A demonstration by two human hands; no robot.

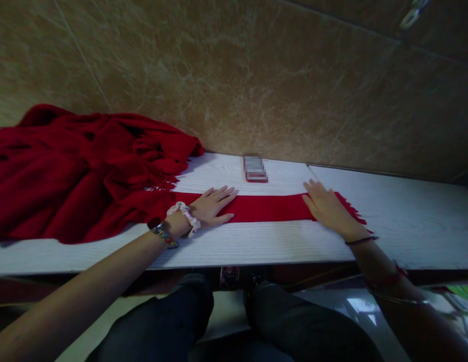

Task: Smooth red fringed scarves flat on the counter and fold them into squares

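Note:
A long red scarf [269, 207] lies stretched flat across the white wooden tabletop [256, 244], its fringed end at the right. My left hand [211, 205] rests flat on the scarf, fingers stretched out, open. On the scarf's right end near the fringe, my right hand [326, 207] presses palm down with fingers extended, open. A bracelet and a white scrunchie are on my left wrist. The scarf's left part runs into a heap of red cloth [75, 171].
A small red and grey phone-like object [255, 169] lies at the table's back edge by the marbled brown wall [256, 75]. The red heap fills the table's left part. My knees in dark trousers [234, 322] are below the front edge.

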